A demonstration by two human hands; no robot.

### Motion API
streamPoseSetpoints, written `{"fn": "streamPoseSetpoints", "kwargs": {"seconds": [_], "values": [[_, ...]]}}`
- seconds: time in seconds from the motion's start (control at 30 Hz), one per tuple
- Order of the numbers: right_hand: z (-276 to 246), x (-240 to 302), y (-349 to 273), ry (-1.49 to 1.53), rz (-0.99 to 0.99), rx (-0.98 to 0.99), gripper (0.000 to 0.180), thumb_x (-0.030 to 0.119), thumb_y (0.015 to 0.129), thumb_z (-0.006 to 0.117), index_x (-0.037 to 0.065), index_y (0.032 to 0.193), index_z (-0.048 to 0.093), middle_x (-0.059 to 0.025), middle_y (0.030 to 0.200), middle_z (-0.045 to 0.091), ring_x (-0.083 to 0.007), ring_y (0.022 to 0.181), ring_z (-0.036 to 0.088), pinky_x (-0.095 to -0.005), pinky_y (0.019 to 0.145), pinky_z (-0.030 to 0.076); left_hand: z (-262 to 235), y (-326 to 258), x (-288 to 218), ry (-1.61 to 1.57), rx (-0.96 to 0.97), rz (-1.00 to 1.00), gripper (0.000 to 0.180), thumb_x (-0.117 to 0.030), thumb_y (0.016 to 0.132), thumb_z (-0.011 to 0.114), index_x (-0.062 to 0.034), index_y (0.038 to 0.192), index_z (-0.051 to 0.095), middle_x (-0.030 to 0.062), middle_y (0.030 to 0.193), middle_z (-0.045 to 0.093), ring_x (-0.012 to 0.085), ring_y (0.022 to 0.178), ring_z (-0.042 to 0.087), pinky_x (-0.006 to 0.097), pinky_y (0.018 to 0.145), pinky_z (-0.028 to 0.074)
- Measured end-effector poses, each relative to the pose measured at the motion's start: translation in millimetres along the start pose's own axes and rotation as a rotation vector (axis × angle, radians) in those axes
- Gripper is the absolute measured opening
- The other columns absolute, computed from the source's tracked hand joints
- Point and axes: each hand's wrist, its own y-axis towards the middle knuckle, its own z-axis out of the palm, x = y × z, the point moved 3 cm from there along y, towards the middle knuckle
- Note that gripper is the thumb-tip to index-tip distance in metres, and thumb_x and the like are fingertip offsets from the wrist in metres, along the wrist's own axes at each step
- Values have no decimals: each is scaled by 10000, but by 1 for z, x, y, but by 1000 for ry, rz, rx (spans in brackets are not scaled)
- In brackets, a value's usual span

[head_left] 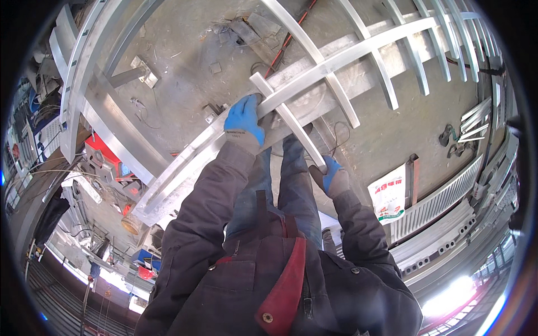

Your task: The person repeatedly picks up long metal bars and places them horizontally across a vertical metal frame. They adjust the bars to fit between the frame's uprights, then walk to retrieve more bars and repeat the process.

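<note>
A long silvery metal rail (347, 59) runs from my left hand toward the far right, with several crossbars (382, 81) set across it like ribs. My left hand (244, 119), in a blue and grey glove, is closed around the rail's near end. A short square metal bar (291, 123) crosses close to that end at an angle. The lower end of this bar is in my right hand (330, 176), gloved the same way, with its fingers wrapped round it. Whether bar and rail are joined, I cannot tell. Under both lies a wide metal beam (193, 148).
Curved metal frames (126, 131) stand at the left, near a red box (103, 150). A red cable (277, 59) crosses the concrete floor. To the right lie a white printed bag (388, 193), a slatted panel (440, 193) and stacked metal profiles (443, 232).
</note>
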Motion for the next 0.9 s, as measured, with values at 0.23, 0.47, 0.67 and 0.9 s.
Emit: {"fn": "streamPoseSetpoints", "kwargs": {"seconds": [0.23,0.47,0.67,0.9], "values": [[-7,48,22,-48,-62,4,487,476,915,656,82,1202,642,-262,1027,714,-424,963,699,-508,811,543,-11,3,-9,54,-20,75,492,-261,856,755,-53,1279,617,170,1248,636,379,1155,604,453,980,501],[-5,81,60,35,-23,-17,595,507,872,705,34,1225,624,-271,1098,700,-447,1028,670,-510,868,529,1,0,8,22,3,20,592,-256,883,759,-6,1375,546,219,1279,628,391,1138,627,435,976,513],[0,-21,0,380,-265,147,745,425,856,781,29,1431,520,-254,1325,641,-383,1216,632,-469,1002,501,11,8,15,297,191,142,849,-66,776,641,-191,1576,385,272,1323,580,481,1159,586,465,1003,500],[29,-207,-140,34,110,-2,356,307,836,776,64,1078,681,-214,974,726,-425,924,699,-514,799,546,-1,-3,-5,201,126,124,757,-151,855,649,-189,1569,400,215,1411,534,439,1231,540,483,1050,467]]}}
